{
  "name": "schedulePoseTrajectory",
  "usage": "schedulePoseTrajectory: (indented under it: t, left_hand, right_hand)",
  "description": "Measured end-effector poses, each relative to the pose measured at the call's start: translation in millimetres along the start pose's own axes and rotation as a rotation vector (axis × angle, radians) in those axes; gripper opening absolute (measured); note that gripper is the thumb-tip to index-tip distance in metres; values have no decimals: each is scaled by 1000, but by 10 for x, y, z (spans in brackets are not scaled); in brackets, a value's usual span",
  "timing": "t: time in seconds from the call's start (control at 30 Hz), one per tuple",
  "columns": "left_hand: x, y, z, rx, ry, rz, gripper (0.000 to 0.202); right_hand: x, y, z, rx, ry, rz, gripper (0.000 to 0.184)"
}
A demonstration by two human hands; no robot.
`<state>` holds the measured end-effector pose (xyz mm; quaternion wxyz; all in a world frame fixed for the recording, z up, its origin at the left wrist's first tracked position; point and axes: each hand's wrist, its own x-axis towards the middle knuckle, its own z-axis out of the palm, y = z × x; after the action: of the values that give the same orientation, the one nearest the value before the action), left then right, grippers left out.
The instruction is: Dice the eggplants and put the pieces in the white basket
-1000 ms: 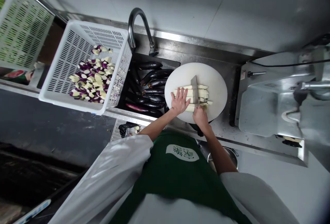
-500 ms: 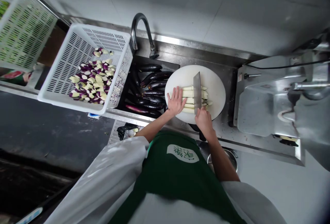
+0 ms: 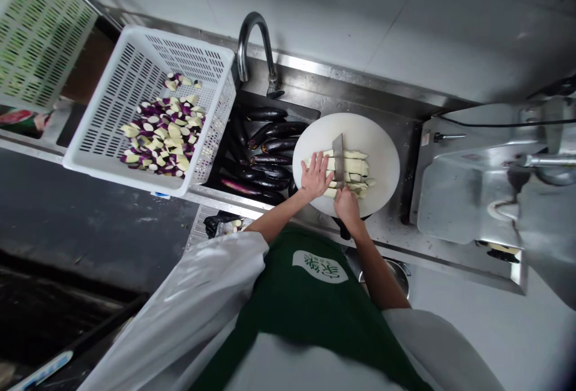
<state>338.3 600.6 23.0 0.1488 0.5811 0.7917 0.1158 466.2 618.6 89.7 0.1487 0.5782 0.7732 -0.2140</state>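
A round white cutting board (image 3: 373,139) lies over the right part of the sink. On it lie pale eggplant strips (image 3: 355,166) side by side. My left hand (image 3: 315,176) rests flat on their left ends, fingers spread. My right hand (image 3: 346,204) is closed round the handle of a cleaver (image 3: 338,157), whose blade stands across the strips just right of my left fingers. Cut pieces lie to the right of the blade.
Whole dark eggplants (image 3: 265,157) fill the sink under the tap (image 3: 256,49). A white basket (image 3: 135,79) with cut eggplant chunks (image 3: 164,136) stands on the left. A second pale basket (image 3: 36,37) is at far left, a metal machine (image 3: 477,187) on the right.
The cleaver was raised half a second ago and is down across the strips again, a little further left. My left hand stays flat on the strips.
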Motion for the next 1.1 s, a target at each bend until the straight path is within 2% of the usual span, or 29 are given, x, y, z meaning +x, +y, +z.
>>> schedulePoseTrajectory:
  t: [0.1, 0.23, 0.37, 0.47, 0.6, 0.73, 0.9, 1.0, 1.1]
  left_hand:
    - [-94, -85, -70, -29, 45, -69, 68]
    - [-194, -183, -69, -45, 69, -150, 68]
    - [-176, -165, 23, -67, 39, -100, 68]
    - [-129, -148, 80, -71, 24, -79, 66]
    - [-104, -174, 100, -86, 30, -70, 66]
    - [-134, -230, 74, -131, 56, -81, 66]
    - [-167, -288, 58, -174, 117, -173, 65]
    - [-152, -279, 73, -188, 97, -142, 64]
    - [-125, -257, 91, -177, 55, -91, 63]
  right_hand:
    - [-59, 26, -136, -35, -6, -26, 32]
    - [-248, -21, -246, -40, 71, -14, 35]
    - [-337, -108, -167, -26, 3, -30, 33]
    - [-257, -168, -35, -13, -36, -23, 32]
    - [-90, -227, 91, 3, -6, 31, 31]
    - [-42, -191, 6, 9, -9, 11, 31]
    - [-210, -209, -170, -11, 52, 8, 34]
    - [-299, -294, -120, -16, 43, -7, 33]
    - [-267, -374, 23, -12, 2, -4, 30]
